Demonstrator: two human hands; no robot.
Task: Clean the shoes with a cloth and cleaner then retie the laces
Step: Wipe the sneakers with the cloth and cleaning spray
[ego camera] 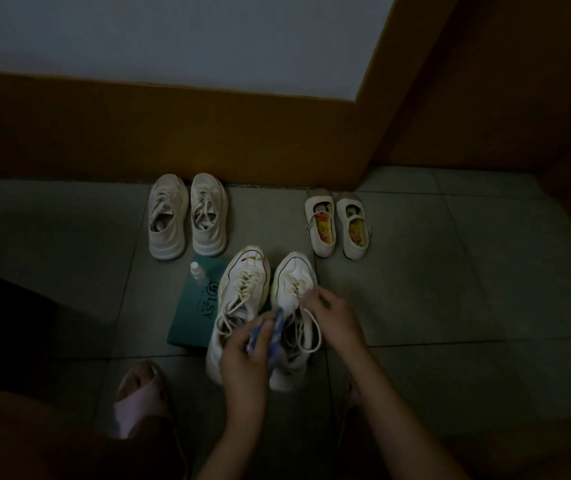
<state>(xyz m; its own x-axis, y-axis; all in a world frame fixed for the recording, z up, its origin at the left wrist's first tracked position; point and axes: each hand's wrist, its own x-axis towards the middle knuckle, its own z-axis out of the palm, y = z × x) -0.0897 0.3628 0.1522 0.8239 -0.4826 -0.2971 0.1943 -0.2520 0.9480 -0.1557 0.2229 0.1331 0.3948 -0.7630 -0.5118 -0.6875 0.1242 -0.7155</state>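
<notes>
Left hand [242,358] grips cloth [279,323] beside right hand [334,318] pinching lace [315,329].

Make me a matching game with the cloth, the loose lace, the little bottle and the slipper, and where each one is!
Things:
1 cloth
2 loose lace
3 little bottle
4 slipper

Places:
A at the green box's far corner
B on a foot
C in the right hand
D in the left hand

Pairs: 1-D, 2-C, 3-A, 4-B.
</notes>
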